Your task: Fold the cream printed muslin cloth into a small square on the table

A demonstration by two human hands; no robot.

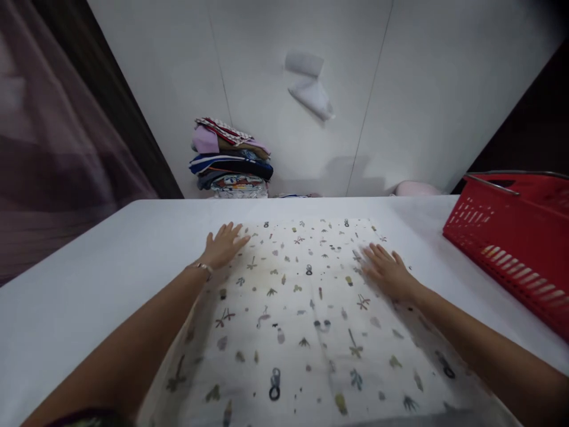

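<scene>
A white cloth [293, 308] printed with small palm trees, leaves and other motifs lies spread over the table, reaching down to the near edge of the view. My left hand [222, 246] rests flat near its far left corner, fingers stretched out, a bracelet on the wrist. On the cloth's right side lies my right hand [386, 270], fingers spread and slightly blurred, palm down. Neither hand grips anything. Folds and a shadow show along the cloth's near right part.
The white table [102, 261] extends to both sides. A red perforated basket [515, 231] with a metal handle stands at right. Behind the table's far edge rises a stack of folded clothes [233, 160]. A white paper-like piece [309, 83] is at the wall; a curtain [57, 148] hangs left.
</scene>
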